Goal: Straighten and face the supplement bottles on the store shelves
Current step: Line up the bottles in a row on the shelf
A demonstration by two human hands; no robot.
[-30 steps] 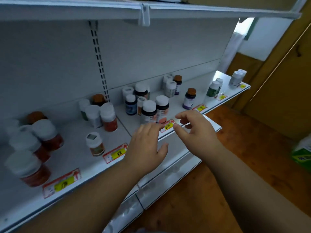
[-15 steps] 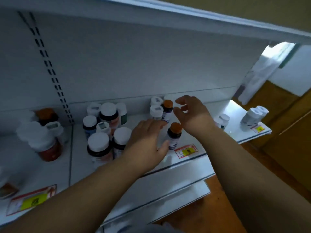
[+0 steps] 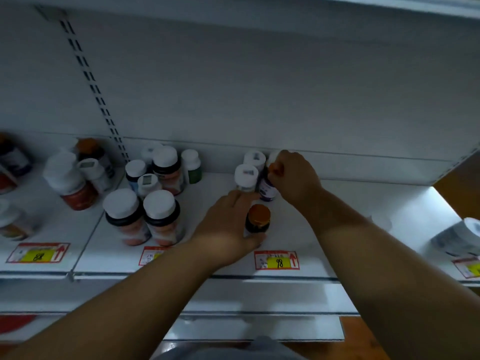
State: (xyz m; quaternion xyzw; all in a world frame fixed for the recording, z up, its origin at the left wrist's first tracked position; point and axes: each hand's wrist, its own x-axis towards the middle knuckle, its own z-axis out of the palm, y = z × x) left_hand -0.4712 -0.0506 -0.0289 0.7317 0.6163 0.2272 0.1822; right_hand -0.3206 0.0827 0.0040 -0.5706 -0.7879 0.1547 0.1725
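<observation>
An orange-capped dark bottle (image 3: 257, 219) stands upright near the front of the white shelf (image 3: 337, 229), just behind a red-and-yellow price tag marked 98 (image 3: 277, 260). The left hand (image 3: 228, 229) wraps it from the left — thumb curled under its front, fingers reaching behind toward the back. Further back, the right hand (image 3: 294, 178) pinches the orange cap of a second bottle with a purple label (image 3: 267, 189), fingers bunched over its top. Touching that bottle on its left are two white-capped bottles (image 3: 246, 176), one behind the other, close to the back panel.

Left of the hands stands a cluster of larger jars: two white-lidded jars with pinkish labels (image 3: 145, 216) at the front, and smaller blue, green and white bottles (image 3: 166, 167) packed behind them. Beyond the slotted upright (image 3: 91, 84), more red-based jars (image 3: 70, 180) sit blurred — their labels unreadable. At the far right edge, white bottles (image 3: 459, 236) stand near another price tag (image 3: 468, 267).
</observation>
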